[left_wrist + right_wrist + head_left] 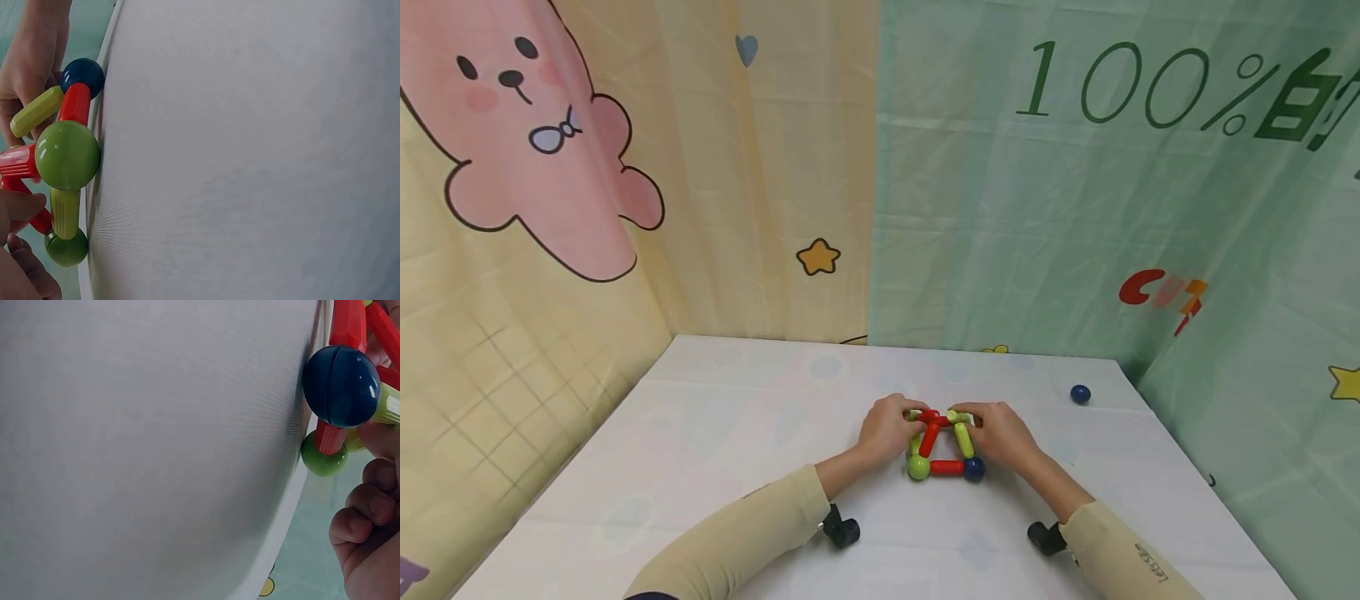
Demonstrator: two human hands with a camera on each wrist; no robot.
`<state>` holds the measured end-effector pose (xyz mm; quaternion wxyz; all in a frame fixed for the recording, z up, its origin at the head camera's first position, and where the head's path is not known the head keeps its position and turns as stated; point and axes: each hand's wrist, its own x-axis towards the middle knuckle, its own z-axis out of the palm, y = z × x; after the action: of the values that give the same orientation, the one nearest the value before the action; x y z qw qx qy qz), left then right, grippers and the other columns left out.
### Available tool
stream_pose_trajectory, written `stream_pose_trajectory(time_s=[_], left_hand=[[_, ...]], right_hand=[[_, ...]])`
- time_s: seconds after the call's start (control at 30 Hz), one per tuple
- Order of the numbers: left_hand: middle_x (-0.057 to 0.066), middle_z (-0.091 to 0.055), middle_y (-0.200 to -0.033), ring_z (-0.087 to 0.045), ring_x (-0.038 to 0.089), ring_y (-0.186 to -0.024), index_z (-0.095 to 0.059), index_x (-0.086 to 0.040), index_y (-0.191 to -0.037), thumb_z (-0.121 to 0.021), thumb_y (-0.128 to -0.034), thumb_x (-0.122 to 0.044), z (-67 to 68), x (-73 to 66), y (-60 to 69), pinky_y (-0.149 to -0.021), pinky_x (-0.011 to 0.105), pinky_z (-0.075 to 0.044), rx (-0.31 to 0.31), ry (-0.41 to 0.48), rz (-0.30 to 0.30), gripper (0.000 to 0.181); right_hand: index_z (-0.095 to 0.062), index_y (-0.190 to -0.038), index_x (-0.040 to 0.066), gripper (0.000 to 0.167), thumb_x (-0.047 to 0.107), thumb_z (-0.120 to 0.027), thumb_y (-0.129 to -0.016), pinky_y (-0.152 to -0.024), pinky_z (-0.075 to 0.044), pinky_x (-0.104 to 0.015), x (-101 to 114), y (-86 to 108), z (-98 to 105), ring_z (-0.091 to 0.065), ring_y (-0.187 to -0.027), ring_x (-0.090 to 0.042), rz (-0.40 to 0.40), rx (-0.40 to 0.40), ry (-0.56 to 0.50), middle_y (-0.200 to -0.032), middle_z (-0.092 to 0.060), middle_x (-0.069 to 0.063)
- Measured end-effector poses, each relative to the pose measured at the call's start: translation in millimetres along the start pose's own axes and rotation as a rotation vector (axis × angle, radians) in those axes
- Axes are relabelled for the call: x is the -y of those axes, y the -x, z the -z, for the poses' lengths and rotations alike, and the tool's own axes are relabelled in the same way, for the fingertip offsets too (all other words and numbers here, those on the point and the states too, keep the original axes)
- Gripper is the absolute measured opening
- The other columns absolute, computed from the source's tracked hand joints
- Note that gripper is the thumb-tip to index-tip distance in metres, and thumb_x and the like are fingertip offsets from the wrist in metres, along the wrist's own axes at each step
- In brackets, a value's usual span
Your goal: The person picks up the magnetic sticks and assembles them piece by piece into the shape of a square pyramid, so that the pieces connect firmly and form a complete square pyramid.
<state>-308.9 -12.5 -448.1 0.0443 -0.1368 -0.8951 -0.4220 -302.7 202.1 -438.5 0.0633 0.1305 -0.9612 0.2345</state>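
Observation:
A frame of magnetic building sticks and balls stands on the table, with a red stick (947, 467) joining a green ball (918, 467) and a dark blue ball (973, 469) at its near side. A red stick (929, 440) and a yellow-green stick (964, 441) lean up from these balls. My left hand (887, 429) grips the frame's upper left part; in the left wrist view its fingertips lie by a slanting red stick (41, 220). Opposite, my right hand (1003, 433) pinches the yellow-green sticks at the upper right. Another green ball (324, 454) shows low on the frame's far side.
A loose dark blue ball (1080, 394) lies at the table's back right. The white-covered table (737, 417) meets printed curtains (775, 167) behind and at both sides. Black wrist cameras (841, 528) hang beneath the sleeves.

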Motion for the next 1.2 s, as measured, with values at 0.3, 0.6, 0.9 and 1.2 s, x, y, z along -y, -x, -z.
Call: stream_pose_trajectory(time_s=[0.3, 0.6, 0.9, 1.2], left_hand=[[-0.002, -0.051, -0.074, -0.046, 0.012, -0.067, -0.073, -0.014, -0.121, -0.077, -0.0875, -0.016, 1.1, 1.1, 4.4, -0.054, 0.023, -0.035, -0.038, 0.031, -0.014, 0.034], [-0.002, -0.046, -0.066, -0.043, 0.014, -0.063, -0.075, -0.013, -0.097, -0.073, -0.0874, -0.014, 11.9, 6.9, 27.0, -0.054, 0.025, -0.032, 0.044, 0.101, 0.084, 0.01], [-0.003, -0.046, -0.067, -0.044, 0.014, -0.066, -0.075, -0.018, -0.093, -0.072, -0.0867, -0.02, 12.2, 7.6, 42.7, -0.055, 0.026, -0.032, 0.134, 0.125, 0.09, 0.008], [-0.003, -0.049, -0.064, -0.045, 0.014, -0.06, -0.073, -0.02, -0.091, -0.079, -0.0839, -0.028, 11.3, 5.9, 52.3, -0.053, 0.025, -0.034, 0.146, 0.144, 0.095, 0.012]], right_hand=[[-0.074, -0.114, 0.015, 0.021, 0.023, -0.063, -0.098, -0.051, -0.035, -0.025, -5.3, 13.8, 8.5, -0.045, -0.057, -0.016, -0.053, -0.036, -0.099, -0.061, -0.048, 0.002], [-0.074, -0.094, 0.017, 0.013, 0.03, -0.072, -0.092, -0.052, -0.029, -0.023, -8.4, 21.8, 4.7, -0.041, -0.059, -0.011, 0.007, 0.143, -0.261, -0.061, -0.041, 0.005], [-0.071, -0.086, 0.02, 0.009, 0.027, -0.073, -0.092, -0.051, -0.028, -0.022, -5.8, 26.1, 5.9, -0.042, -0.058, -0.011, 0.065, 0.156, -0.264, -0.06, -0.039, 0.006], [-0.071, -0.086, 0.021, 0.01, 0.029, -0.074, -0.091, -0.051, -0.027, -0.022, -4.5, 26.1, 5.0, -0.041, -0.058, -0.01, 0.071, 0.16, -0.244, -0.059, -0.038, 0.007]])
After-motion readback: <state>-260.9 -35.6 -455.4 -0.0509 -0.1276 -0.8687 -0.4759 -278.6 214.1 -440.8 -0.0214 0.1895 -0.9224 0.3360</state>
